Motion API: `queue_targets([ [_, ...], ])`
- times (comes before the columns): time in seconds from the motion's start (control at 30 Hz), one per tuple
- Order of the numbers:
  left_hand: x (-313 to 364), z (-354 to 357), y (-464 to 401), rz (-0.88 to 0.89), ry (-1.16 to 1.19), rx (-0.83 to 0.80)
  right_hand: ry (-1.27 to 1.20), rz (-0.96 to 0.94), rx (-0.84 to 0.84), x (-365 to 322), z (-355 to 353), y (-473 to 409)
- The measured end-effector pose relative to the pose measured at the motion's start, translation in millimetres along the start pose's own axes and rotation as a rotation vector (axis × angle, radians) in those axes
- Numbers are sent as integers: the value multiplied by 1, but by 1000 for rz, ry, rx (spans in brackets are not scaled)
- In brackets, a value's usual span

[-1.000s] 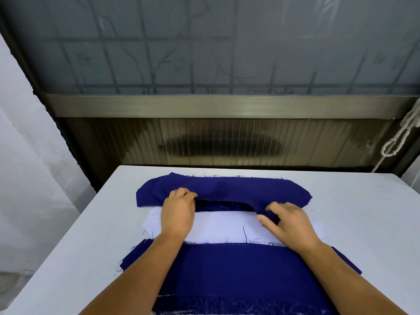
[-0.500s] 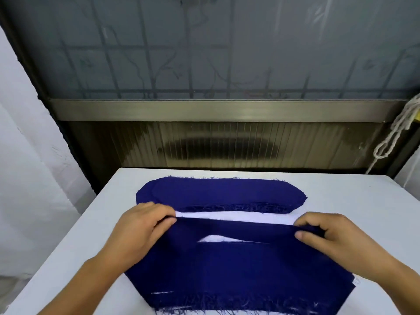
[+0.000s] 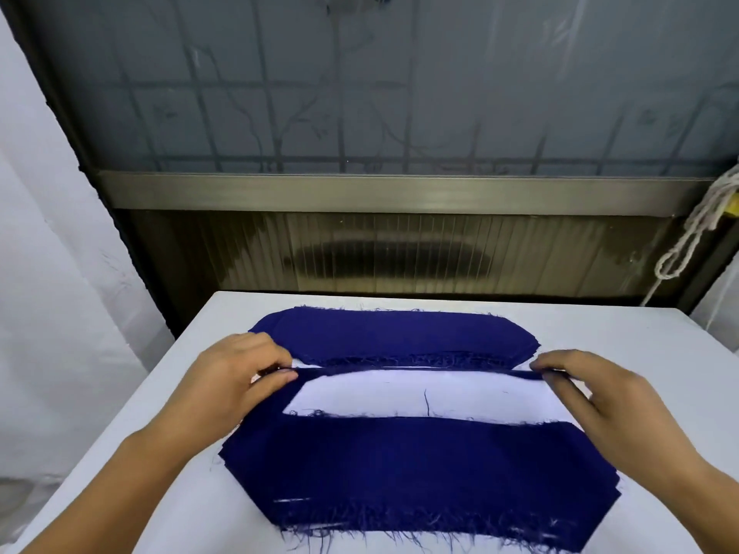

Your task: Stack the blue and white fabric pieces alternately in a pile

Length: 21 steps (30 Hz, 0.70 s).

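**Two hands pinch the far edge of a blue piece over the pile**

Two hands hold one blue fabric piece (image 3: 400, 461) by its far corners. It lies across the near side of the table (image 3: 640, 353), its frayed near edge towards the person, its far edge lifted into a thin taut line. The left hand (image 3: 236, 377) pinches the left end of that edge between thumb and curled fingers; the right hand (image 3: 592, 389) does the same at the right end, fingers curled round the cloth.

Between that raised edge and the flat part of the blue piece, a white fabric piece (image 3: 424, 393) shows as a broad strip, a loose dark thread lying on it. Just beyond the pinched edge lies a second blue piece (image 3: 392, 333), rounded at both ends, flat on the table, its ragged near edge close to the lifted one.

Beyond the table's far edge stands a dark ribbed panel (image 3: 400, 253) under a metal rail (image 3: 400, 193), with frosted glass (image 3: 400, 82) above. Right of the panel hangs a knotted white rope (image 3: 692, 233). White sheeting (image 3: 52, 253) hangs left of the table.
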<state>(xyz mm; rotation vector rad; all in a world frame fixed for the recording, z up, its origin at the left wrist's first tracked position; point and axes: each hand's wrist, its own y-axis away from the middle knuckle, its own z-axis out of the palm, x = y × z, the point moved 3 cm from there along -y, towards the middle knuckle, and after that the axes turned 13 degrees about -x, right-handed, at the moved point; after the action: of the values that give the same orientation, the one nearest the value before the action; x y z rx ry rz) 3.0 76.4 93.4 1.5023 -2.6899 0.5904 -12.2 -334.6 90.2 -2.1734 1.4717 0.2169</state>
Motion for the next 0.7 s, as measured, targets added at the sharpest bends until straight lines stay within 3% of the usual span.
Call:
queue_targets([
  [0.1, 6, 15, 25, 134, -131, 54, 190, -235, 60, 2, 18, 29],
  [0.17, 10, 39, 46, 162, -109, 12, 190, -281, 68, 9, 42, 52],
  [0.33, 19, 89, 78, 93, 26, -39, 173, -249, -70, 17, 82, 90],
  [0.43, 19, 89, 80, 24, 100, -45, 172, -227, -65, 15, 80, 91],
  [0.7, 29, 91, 79, 130, -24, 37, 203, -222, -56, 25, 86, 94],
])
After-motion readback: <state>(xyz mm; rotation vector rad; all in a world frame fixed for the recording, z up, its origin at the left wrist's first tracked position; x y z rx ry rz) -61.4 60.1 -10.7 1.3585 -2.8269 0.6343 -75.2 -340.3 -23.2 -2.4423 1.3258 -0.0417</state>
